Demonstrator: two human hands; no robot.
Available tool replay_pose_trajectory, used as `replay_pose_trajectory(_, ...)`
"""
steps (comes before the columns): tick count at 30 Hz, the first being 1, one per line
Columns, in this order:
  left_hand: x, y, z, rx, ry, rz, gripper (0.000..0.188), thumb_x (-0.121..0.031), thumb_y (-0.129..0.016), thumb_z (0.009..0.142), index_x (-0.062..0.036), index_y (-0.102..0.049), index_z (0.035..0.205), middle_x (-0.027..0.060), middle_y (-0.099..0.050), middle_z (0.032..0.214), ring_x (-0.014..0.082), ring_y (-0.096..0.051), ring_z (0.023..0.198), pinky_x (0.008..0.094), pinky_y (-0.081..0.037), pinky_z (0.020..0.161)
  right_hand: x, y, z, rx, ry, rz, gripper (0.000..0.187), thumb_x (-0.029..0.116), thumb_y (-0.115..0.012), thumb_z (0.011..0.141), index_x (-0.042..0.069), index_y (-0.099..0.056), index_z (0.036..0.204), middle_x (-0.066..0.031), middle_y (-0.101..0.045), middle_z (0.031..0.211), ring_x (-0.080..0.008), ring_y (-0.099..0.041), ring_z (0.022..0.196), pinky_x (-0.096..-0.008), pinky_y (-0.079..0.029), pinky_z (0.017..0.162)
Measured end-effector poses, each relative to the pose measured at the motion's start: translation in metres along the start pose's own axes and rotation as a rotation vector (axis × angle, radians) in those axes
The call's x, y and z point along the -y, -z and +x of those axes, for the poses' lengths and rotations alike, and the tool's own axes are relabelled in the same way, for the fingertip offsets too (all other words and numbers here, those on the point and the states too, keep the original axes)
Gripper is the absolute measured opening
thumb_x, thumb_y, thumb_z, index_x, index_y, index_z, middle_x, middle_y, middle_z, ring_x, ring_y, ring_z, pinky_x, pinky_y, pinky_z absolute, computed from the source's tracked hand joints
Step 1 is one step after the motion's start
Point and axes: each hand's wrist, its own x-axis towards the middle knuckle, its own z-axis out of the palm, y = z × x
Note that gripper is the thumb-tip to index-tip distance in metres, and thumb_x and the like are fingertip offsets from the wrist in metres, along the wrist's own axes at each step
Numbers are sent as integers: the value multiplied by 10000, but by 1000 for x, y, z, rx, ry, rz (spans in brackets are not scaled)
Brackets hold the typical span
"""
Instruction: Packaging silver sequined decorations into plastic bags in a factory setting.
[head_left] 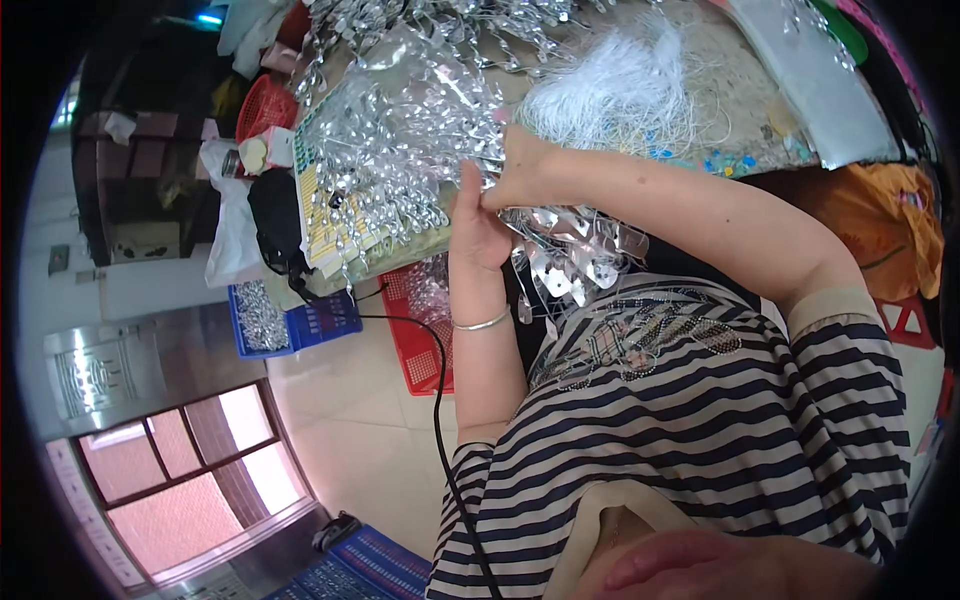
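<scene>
Many shiny silver bead strands (400, 120) are spread over the table, and a bunch of flat silver pieces (575, 260) hangs past its near edge in front of my striped shirt. My right hand (525, 168) reaches across from the right and is closed around the bunch where the strands leave the table. Close beside it, my left hand (482, 228), with a bangle at the wrist, holds the same bunch. Its thumb points up, and its fingers are mostly hidden behind the strands and the right hand.
White threads (625, 90) lie farther back on the table (760, 100), beside a clear plastic sheet (815, 85). At the left are a black bag (277, 222) and a red basket (266, 108). Below stand a blue crate (325, 318) and a red crate (420, 350); a black cable (440, 400) hangs down.
</scene>
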Motion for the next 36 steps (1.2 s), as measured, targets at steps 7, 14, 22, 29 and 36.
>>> replay_pose_trajectory(7,7,14,17,-2,-1,-148,370,-259,-672,826,-48,-590,1118,97,-640,1028,218,-632,923,398,-524,788,4,-10,-15,-87,54,-134,850,292,-739,608,-211,-339,1165,-338,-578,965,-383,-619,917,-375,-507,779)
replay_pose_trajectory(14,2,-7,2,3,-90,-135,431,-322,-613,827,-35,-565,1144,119,-638,1069,252,-633,926,413,-525,797,13,2,-30,-81,95,-369,891,515,-605,691,-141,-368,1244,-280,-582,1111,-398,-543,1086,-431,-436,911)
replay_pose_trajectory(22,-4,-9,-5,-195,-273,132,428,-332,-584,813,-26,-570,1111,126,-636,997,242,-644,863,383,-560,692,-1,7,-32,-226,238,-528,673,577,-481,820,103,-491,1297,-218,-540,1125,-365,-446,1108,-446,-343,954)
replay_pose_trajectory(29,3,8,4,-34,-186,-76,458,-337,-578,803,-31,-549,1143,110,-637,1002,249,-637,900,406,-555,722,-37,7,-1,-295,515,-459,379,427,-445,904,196,-625,1144,-176,-548,1057,-362,-469,1036,-446,-392,895)
replay_pose_trajectory(36,3,0,-5,-63,-208,-63,476,-346,-611,796,-58,-539,1169,95,-621,1053,240,-629,918,383,-552,731,-23,-17,-9,-368,529,-206,340,145,-470,885,5,-480,1195,-218,-582,931,-400,-585,848,-459,-476,750)
